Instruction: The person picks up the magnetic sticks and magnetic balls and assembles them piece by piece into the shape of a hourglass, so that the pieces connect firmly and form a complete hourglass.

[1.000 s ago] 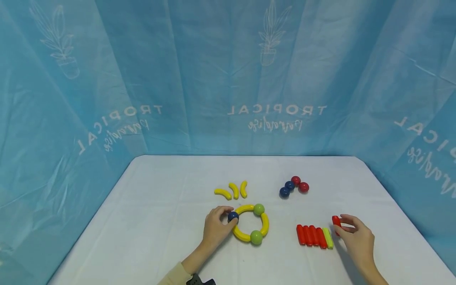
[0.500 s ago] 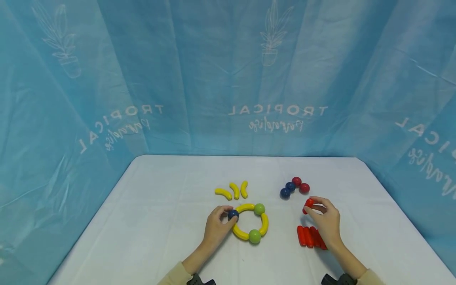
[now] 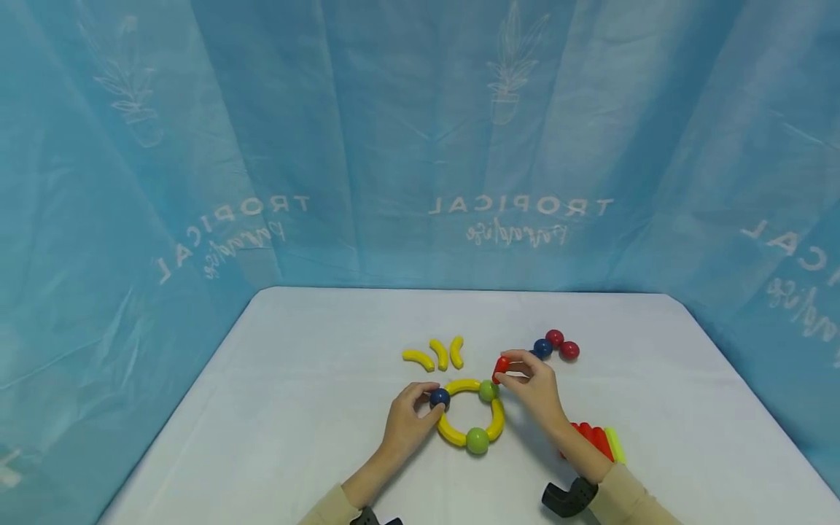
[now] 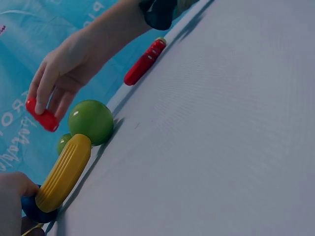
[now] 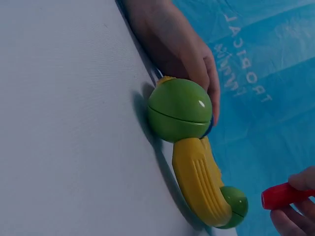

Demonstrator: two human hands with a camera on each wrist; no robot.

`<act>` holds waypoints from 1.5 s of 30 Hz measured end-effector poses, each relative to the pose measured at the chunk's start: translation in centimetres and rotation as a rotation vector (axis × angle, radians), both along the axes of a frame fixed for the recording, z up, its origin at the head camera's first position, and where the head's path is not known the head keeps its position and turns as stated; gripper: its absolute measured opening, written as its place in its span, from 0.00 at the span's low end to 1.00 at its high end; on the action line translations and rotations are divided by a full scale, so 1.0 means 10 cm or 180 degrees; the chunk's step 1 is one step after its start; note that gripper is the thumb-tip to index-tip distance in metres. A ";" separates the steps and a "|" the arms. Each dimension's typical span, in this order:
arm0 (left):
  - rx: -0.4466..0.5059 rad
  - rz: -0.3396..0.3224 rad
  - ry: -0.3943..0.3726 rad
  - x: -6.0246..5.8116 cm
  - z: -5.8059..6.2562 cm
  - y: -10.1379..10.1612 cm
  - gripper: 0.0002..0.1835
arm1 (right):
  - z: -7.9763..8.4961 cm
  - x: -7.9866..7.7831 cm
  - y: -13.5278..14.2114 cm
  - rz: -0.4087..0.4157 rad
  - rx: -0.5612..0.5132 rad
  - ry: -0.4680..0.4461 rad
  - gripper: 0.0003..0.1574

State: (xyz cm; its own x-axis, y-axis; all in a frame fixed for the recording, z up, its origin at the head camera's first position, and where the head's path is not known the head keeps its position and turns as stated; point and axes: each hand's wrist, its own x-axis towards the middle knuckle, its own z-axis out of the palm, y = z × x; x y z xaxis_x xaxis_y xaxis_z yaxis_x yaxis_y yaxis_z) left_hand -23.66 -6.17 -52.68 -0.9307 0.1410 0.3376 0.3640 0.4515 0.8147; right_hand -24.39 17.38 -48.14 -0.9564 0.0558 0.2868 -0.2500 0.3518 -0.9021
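A flat ring of yellow curved rods joined by balls lies on the white table. My left hand pinches the ring's blue ball at its left side. Between the thumb and fingers of my right hand is a short red rod, raised beside the ring's far green ball. In the right wrist view, a gap shows between the red rod and that green ball. The near green ball sits at the front of the ring.
Several red rods and a lime rod lie at the right, partly behind my right forearm. Farther back are two red balls and a blue ball. Small yellow curved rods lie behind the ring. A blue curtain surrounds the table.
My right hand has carried the red rod leftward from beside the row of rods to the ring's far green ball. My left hand keeps holding the blue ball.
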 end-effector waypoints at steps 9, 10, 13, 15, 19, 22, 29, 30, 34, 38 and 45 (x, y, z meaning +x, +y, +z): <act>-0.0081 -0.0035 -0.0026 0.04 -0.02 0.04 0.16 | 0.17 0.16 -0.14 0.0144 0.0117 0.0025 0.20; -0.0097 -0.0026 -0.0028 0.04 -0.02 0.04 0.16 | 0.18 0.16 -0.15 0.0150 0.0141 0.0007 0.20; -0.0136 -0.0008 -0.0051 0.02 -0.02 0.03 0.16 | 0.14 0.15 -0.15 0.0188 0.0257 -0.0111 0.23; -0.0167 0.0005 -0.0045 0.01 -0.02 0.03 0.16 | 0.04 0.09 -0.13 0.0232 0.0382 -0.0231 0.23; -0.0219 0.0038 0.0005 0.00 0.00 0.02 0.16 | -0.16 -0.04 -0.08 0.0321 0.0635 -0.0373 0.23; -0.0225 0.0036 0.0024 -0.01 0.00 0.01 0.15 | -0.18 -0.07 -0.08 0.0340 0.0703 -0.0339 0.22; -0.0156 0.0051 0.0050 -0.04 -0.01 0.00 0.15 | -0.17 -0.07 -0.10 0.0322 0.0696 -0.0259 0.22; -0.0147 0.0064 0.0068 -0.04 -0.01 -0.01 0.15 | -0.17 -0.07 -0.11 0.0311 0.0697 -0.0248 0.22; -0.0087 0.0086 0.0138 -0.03 0.00 -0.01 0.20 | -0.17 -0.07 -0.13 0.0274 0.0722 -0.0233 0.23; -0.0004 -0.0113 0.0162 -0.04 -0.01 -0.01 0.25 | -0.15 -0.05 -0.12 0.0261 0.0748 -0.0217 0.24; 0.0051 -0.0419 0.0132 -0.03 -0.01 -0.02 0.20 | -0.10 0.02 0.01 0.0239 0.0900 -0.0063 0.24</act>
State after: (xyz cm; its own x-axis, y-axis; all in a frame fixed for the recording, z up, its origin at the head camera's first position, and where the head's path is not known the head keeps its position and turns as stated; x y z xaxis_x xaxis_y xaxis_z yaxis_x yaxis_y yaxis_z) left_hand -24.00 -6.34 -52.81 -0.8897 0.2553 0.3785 0.4527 0.3845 0.8045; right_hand -24.19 17.47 -49.10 -0.9604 -0.0947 0.2621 -0.2681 0.5712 -0.7758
